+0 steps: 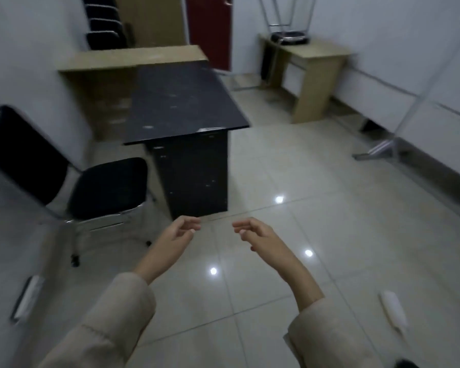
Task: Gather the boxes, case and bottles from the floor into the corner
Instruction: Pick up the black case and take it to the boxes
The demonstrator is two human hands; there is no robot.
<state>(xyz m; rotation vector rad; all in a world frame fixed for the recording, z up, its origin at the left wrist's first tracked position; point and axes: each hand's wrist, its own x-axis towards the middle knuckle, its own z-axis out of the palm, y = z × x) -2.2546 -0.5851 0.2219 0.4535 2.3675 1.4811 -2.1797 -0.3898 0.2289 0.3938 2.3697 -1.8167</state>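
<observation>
Fingers (190, 225) curled, both hands empty; white bottle (393, 312) on floor, blurred.

Dim, greyish light fills the room. Three small bright glints reflect off the glossy floor (290, 235). Everything is softly blurred, and straight lines bend toward the edges.

motion blur smears the pale flat thing (27, 296) on the floor at lower left and the white object (393, 312) at lower right past telling, while the black chair (64, 179) is cut by the left edge.
</observation>
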